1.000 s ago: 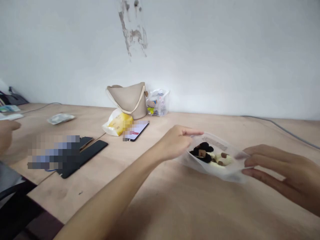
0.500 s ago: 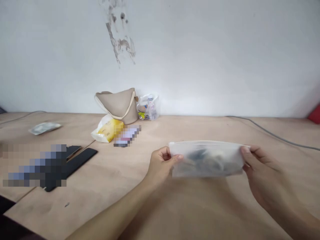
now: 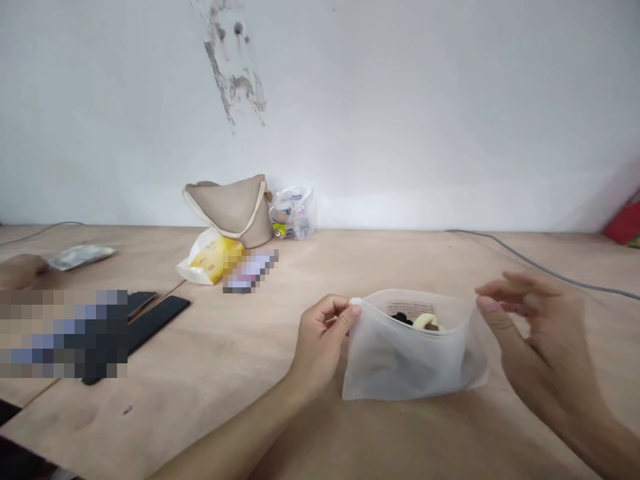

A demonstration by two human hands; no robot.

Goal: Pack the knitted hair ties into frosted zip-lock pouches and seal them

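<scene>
A frosted zip bag [image 3: 410, 360] stands on the wooden table [image 3: 320, 433], its mouth open at the top. Black and pale yellow small items [image 3: 417, 321] show inside. My left hand [image 3: 323, 337] pinches the bag's top left corner between thumb and forefinger. My right hand [image 3: 535, 320] is at the bag's right edge, its thumb against the top right corner. Its fingers are lifted, spread apart and a little blurred.
A beige handbag [image 3: 233, 208], a yellow-and-white packet [image 3: 210, 259] and a clear bag of small items [image 3: 293, 212] stand by the wall. Dark phones [image 3: 150, 319] lie left. Another person's hand [image 3: 20, 270] is beside a silvery packet [image 3: 80, 255]. A grey cable [image 3: 545, 270] runs right.
The bag was lifted off the table, held shut between both hands, and now stands with its mouth open. My right fingers have let go of its edge and spread.
</scene>
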